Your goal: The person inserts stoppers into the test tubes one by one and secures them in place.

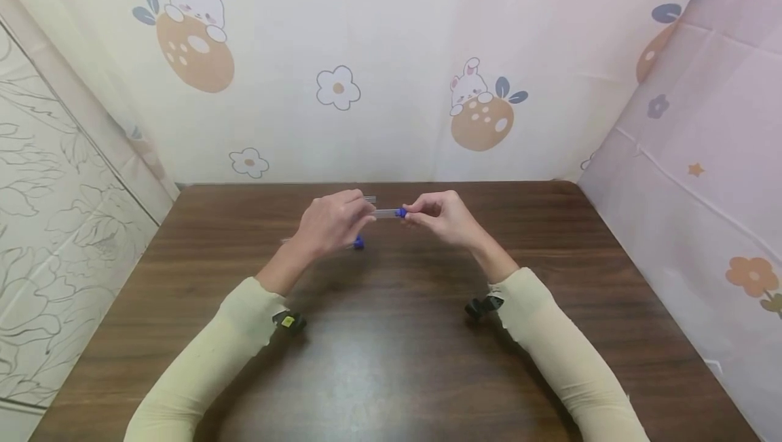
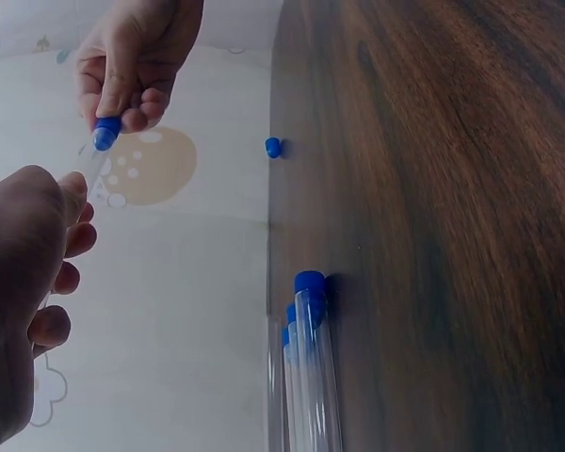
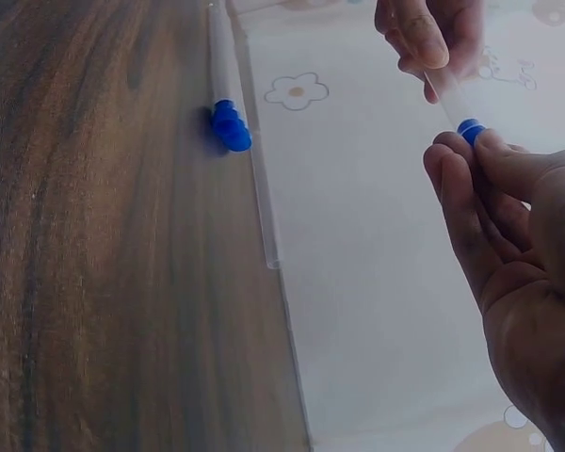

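My left hand (image 1: pixel 332 221) grips a clear test tube (image 1: pixel 386 213) above the far part of the table. At the tube's right end is a blue cap (image 2: pixel 106 132), which my right hand (image 1: pixel 449 218) pinches between thumb and fingers. The cap sits at the tube's mouth, and the tube's other end is hidden in the left hand. Below the left hand, several clear tubes with blue caps (image 2: pixel 310 282) lie side by side on the table. An uncapped clear tube (image 3: pixel 266 207) lies beyond them, near the far edge.
A loose blue cap (image 2: pixel 274 148) rests on the brown wooden table (image 1: pixel 391 360), near its far edge. Patterned curtain cloth (image 1: pixel 391 41) hangs right behind the table. Each wrist carries a small black camera, the left one (image 1: pixel 290 322) with a yellow mark.
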`<state>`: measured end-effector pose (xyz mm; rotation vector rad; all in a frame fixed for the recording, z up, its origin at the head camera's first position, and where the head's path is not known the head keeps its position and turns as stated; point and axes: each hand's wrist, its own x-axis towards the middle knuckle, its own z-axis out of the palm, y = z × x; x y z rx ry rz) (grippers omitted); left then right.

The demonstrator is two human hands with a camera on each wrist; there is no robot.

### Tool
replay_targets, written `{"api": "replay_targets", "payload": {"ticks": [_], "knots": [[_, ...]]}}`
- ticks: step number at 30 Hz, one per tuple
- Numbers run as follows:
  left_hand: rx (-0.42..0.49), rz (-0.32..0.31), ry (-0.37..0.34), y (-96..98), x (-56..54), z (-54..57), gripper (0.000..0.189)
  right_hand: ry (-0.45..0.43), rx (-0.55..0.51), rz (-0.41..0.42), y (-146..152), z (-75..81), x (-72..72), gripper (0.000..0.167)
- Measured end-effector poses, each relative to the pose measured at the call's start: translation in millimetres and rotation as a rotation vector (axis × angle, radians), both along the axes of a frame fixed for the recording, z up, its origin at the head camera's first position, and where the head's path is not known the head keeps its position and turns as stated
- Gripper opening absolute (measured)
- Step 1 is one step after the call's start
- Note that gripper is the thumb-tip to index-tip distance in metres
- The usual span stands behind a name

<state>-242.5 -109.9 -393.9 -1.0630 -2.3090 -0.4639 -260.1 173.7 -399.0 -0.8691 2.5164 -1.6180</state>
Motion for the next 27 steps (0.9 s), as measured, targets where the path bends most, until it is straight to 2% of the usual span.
{"api": "replay_targets", "payload": {"ticks": [5, 11, 15, 27], "knots": [[0.002, 0.010, -0.001, 0.9, -0.8, 1.0, 0.014, 0.000, -0.021, -0.001, -1.7, 3.0, -0.2, 0.010], [0.001, -0.009, 0.011, 0.3, -3.2, -1.2, 0.014, -0.030, 0.015, -0.011, -1.6, 4.1, 1.2, 0.010], [0.000, -0.022, 0.031, -0.2, -4.4, -1.5, 0.014, -0.021, 0.015, -0.012, -1.5, 2.1, 1.1, 0.010], [-0.010, -0.005, 0.017, -2.4, -7.1, -2.0, 0.014, -0.005, 0.049, -0.014, -5.8, 1.5, -3.9, 0.012]]}}
